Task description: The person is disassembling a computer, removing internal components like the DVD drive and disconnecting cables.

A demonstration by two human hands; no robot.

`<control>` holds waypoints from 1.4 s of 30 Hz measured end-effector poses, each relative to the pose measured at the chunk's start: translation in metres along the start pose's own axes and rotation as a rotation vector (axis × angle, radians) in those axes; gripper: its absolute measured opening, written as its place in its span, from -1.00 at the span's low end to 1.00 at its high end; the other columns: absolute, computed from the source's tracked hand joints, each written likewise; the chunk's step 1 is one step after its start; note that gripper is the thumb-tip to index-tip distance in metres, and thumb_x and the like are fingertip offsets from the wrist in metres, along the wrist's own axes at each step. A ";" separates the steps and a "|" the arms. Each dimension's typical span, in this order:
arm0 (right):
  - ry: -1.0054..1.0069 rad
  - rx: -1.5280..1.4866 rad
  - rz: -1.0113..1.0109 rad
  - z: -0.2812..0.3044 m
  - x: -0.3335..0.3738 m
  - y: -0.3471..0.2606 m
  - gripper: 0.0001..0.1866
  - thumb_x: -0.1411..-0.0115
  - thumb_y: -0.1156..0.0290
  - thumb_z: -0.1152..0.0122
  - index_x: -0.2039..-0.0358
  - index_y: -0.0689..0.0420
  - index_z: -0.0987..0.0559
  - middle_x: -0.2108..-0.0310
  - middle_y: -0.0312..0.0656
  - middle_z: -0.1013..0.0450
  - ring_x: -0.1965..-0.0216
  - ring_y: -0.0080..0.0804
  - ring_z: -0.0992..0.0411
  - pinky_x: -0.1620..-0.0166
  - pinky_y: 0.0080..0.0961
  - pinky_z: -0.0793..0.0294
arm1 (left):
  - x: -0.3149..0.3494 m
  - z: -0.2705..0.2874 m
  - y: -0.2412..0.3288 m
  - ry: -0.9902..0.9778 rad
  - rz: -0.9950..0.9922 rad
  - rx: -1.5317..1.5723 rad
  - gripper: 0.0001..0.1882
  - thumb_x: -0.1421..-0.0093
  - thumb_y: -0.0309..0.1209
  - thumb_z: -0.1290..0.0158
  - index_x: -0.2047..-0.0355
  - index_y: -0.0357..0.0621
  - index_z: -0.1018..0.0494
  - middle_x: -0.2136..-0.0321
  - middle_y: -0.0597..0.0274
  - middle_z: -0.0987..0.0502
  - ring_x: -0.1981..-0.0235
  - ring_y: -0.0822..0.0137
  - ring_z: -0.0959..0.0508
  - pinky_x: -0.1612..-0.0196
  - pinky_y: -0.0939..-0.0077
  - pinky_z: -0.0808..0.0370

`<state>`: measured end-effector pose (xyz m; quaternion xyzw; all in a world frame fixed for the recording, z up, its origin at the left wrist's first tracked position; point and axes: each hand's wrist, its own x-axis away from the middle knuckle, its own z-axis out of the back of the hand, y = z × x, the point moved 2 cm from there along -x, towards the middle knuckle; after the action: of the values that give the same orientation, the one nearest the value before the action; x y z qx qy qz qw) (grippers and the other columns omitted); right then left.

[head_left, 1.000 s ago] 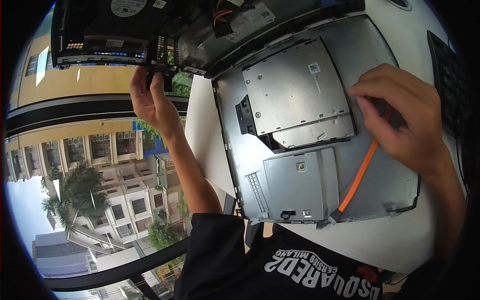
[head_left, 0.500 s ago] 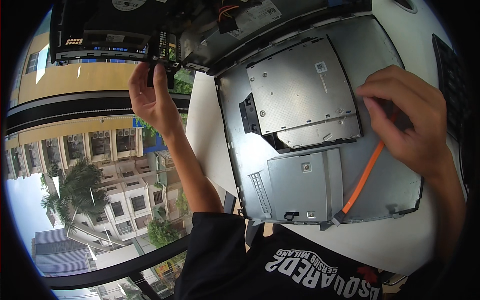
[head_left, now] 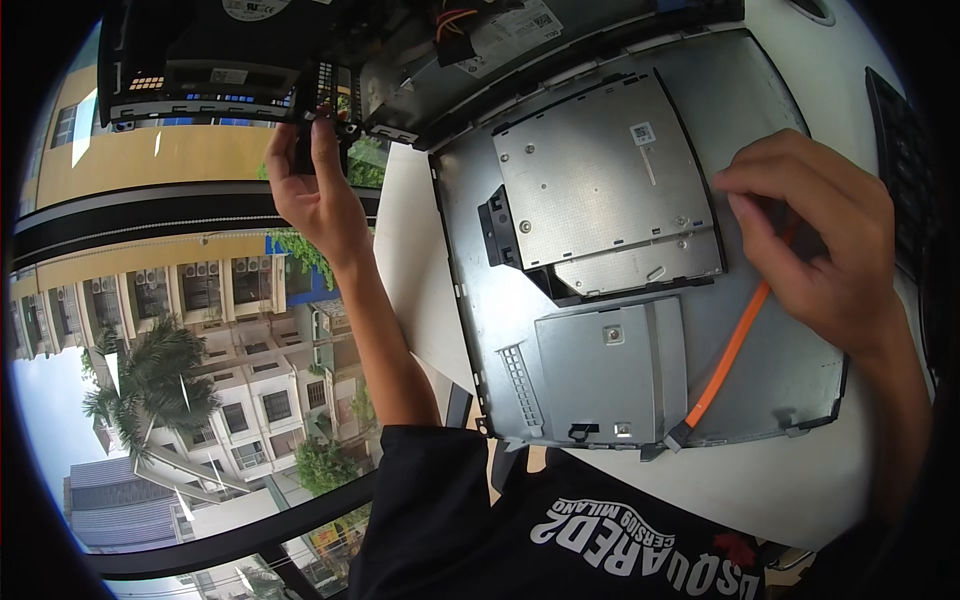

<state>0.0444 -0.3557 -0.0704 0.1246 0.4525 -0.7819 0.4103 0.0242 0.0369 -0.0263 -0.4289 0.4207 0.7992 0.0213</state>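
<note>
At the upper left, my left hand is closed, thumb and fingers pinching a small black part at the lower edge of an open black computer case. The part's shape is mostly hidden by fingers and shadow. On the right, my right hand is closed around a flat orange cable, which runs from the palm down to a dark grey connector. The cable's upper end is hidden in the hand. Beneath it is a grey metal side panel. A silver optical drive in a black frame lies on the panel.
A raised metal plate sits below the drive. Inside the case are a power supply and bundled wires. The white table borders a window on the left. A black keyboard stands at the right edge.
My left hand has shifted slightly right, and the black part sits higher, closer into the case edge. My right hand and the orange cable have stayed in place.
</note>
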 end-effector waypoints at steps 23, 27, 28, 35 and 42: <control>0.035 -0.014 0.046 -0.003 -0.008 0.002 -0.79 -0.09 0.76 -0.29 0.25 0.28 -0.66 0.33 -0.13 -0.59 0.43 -0.44 -0.57 0.49 -0.63 -0.51 | -0.009 -0.011 -0.009 0.047 0.032 0.060 -0.68 -0.40 -0.44 -0.20 -0.09 -0.31 -0.48 0.11 0.14 -0.68 0.10 0.40 -0.65 -0.07 0.45 -0.51; 0.021 -0.001 0.059 0.002 0.003 0.000 -0.79 -0.09 0.76 -0.30 0.24 0.28 -0.66 0.33 -0.13 -0.59 0.43 -0.45 -0.57 0.49 -0.63 -0.51 | -0.002 -0.016 -0.004 0.115 0.003 0.009 -0.63 -0.31 -0.52 -0.28 -0.07 -0.32 -0.48 0.08 0.10 -0.66 0.07 0.37 -0.66 -0.07 0.47 -0.56; 0.019 0.009 0.076 0.003 0.003 0.000 -0.79 -0.10 0.76 -0.30 0.24 0.28 -0.66 0.33 -0.13 -0.59 0.43 -0.45 -0.58 0.49 -0.63 -0.51 | -0.004 -0.019 -0.003 0.134 0.002 0.012 -0.62 -0.28 -0.54 -0.31 -0.06 -0.33 -0.47 0.09 0.11 -0.64 0.08 0.38 -0.65 -0.04 0.50 -0.58; 0.044 -0.015 0.085 0.004 0.006 0.001 -0.79 -0.10 0.77 -0.29 0.24 0.30 -0.66 0.32 -0.11 -0.59 0.43 -0.43 -0.58 0.48 -0.63 -0.52 | -0.006 -0.031 0.007 0.177 0.020 -0.020 -0.67 -0.26 -0.53 -0.30 0.02 -0.34 -0.48 0.13 0.23 -0.54 0.14 0.46 -0.56 0.04 0.56 -0.51; 0.026 -0.004 0.097 0.005 0.005 0.001 -0.79 -0.10 0.78 -0.28 0.24 0.30 -0.65 0.33 -0.11 -0.59 0.43 -0.44 -0.58 0.48 -0.64 -0.52 | -0.010 -0.033 0.011 0.190 0.046 0.032 -0.66 -0.22 -0.61 -0.27 0.01 -0.32 -0.49 0.14 0.25 -0.56 0.15 0.44 -0.57 0.05 0.53 -0.49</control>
<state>0.0427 -0.3626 -0.0718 0.1559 0.4530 -0.7583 0.4421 0.0478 0.0103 -0.0214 -0.4924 0.4435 0.7483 -0.0302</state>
